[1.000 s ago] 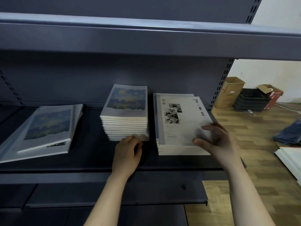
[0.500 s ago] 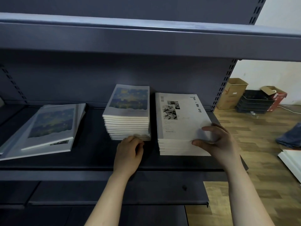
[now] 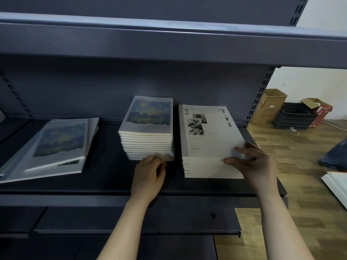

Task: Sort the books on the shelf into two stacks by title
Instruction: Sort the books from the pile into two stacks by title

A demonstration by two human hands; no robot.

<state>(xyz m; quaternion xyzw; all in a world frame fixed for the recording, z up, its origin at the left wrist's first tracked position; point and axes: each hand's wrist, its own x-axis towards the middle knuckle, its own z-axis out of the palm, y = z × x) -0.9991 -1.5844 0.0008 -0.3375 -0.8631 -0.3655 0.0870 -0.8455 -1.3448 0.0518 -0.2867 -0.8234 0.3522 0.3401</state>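
The left hand (image 3: pixel 148 175) is seen knuckles up, fingers curled against the foot of the painted-cover stack (image 3: pixel 148 128); whether a book is gripped cannot be told. The right hand (image 3: pixel 253 162) is set on the near right corner of the white-covered stack (image 3: pixel 208 132), thumb at the front edge, bent fingers spread on the top cover. Both stacks are placed side by side, just apart, on the dark shelf (image 3: pixel 105 177). Further left, a few painted-cover books (image 3: pixel 56 147) are laid askew, overlapping.
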